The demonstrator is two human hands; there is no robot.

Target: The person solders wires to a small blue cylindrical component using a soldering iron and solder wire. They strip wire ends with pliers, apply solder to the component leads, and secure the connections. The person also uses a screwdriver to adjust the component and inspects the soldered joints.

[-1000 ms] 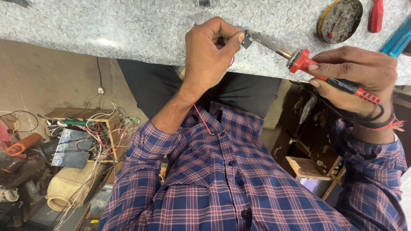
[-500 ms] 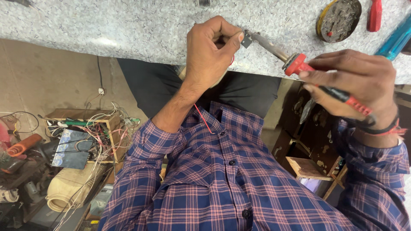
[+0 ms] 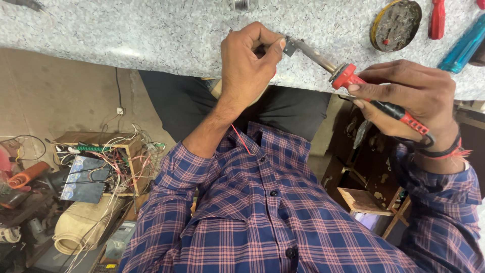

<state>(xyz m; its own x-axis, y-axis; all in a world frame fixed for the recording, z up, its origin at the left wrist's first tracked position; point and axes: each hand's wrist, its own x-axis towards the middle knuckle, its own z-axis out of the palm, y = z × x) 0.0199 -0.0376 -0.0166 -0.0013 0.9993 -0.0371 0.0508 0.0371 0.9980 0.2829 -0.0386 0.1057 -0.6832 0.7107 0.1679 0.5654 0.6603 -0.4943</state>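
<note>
1. My left hand (image 3: 250, 65) pinches a tiny metal part (image 3: 289, 48), light and fiddly, over the speckled tabletop (image 3: 151, 35).
2. My right hand (image 3: 409, 98) grips the soldering iron (image 3: 348, 78) by its red handle; its rigid tip meets the part.

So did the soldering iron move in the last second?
Yes, slightly. The soldering iron pivoted: its handle end swung towards the person, away from the round tin, while the tip stayed at the small metal part.
</note>
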